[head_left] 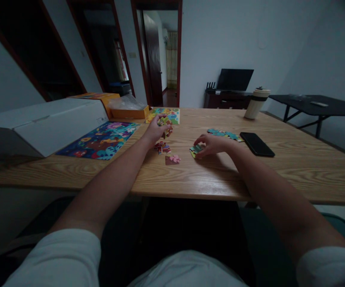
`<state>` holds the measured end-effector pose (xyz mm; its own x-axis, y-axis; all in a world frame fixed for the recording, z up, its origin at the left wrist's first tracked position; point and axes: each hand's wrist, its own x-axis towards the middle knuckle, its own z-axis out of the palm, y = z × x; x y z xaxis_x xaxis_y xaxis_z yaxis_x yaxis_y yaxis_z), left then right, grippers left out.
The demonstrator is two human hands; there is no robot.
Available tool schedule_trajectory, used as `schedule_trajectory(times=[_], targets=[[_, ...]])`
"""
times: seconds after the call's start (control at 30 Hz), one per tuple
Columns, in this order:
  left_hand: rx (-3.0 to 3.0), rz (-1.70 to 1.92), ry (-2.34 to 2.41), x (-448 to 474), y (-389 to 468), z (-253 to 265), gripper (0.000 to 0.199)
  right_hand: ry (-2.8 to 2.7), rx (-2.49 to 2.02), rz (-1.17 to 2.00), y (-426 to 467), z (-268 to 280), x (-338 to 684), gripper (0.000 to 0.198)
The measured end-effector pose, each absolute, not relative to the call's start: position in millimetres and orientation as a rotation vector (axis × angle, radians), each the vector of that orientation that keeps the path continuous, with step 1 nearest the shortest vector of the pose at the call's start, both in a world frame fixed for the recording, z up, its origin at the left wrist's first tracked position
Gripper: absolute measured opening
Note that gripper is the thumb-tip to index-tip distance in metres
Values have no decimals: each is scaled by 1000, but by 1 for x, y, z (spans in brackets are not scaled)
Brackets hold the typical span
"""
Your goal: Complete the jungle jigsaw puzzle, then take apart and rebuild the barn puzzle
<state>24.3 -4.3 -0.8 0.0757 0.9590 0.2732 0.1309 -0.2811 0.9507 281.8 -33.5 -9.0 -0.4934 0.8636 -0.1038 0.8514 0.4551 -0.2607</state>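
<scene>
As the head view shows, my left hand [153, 129] grasps yellow-green and brown cardboard puzzle pieces [166, 124] above the pale wooden tabletop [190, 179]; my right hand [212, 144] meets flat green cardboard pieces [194, 151] thereon, closure undetermined. Sorting appears underway; next calls for an edge pinch.

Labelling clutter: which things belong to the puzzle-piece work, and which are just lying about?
In the job:
- pieces in left hand
- green piece at right hand
- red-brown pile
- pink piece
- teal pieces
- probably blue sheet, yellow sheet

Lying about:
- phone
- cup
- probably white box, orange tray
</scene>
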Motion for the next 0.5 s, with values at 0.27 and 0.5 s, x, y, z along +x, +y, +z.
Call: schedule_trajectory(times=[0.27,0.5], targets=[[2118,1315,1021,24,-29,22,38,-2635,-1636,472,-41,-6,275,55],[2526,777,524,-21,-180,62,53,-2693,-1662,428,-43,-3,270,53]])
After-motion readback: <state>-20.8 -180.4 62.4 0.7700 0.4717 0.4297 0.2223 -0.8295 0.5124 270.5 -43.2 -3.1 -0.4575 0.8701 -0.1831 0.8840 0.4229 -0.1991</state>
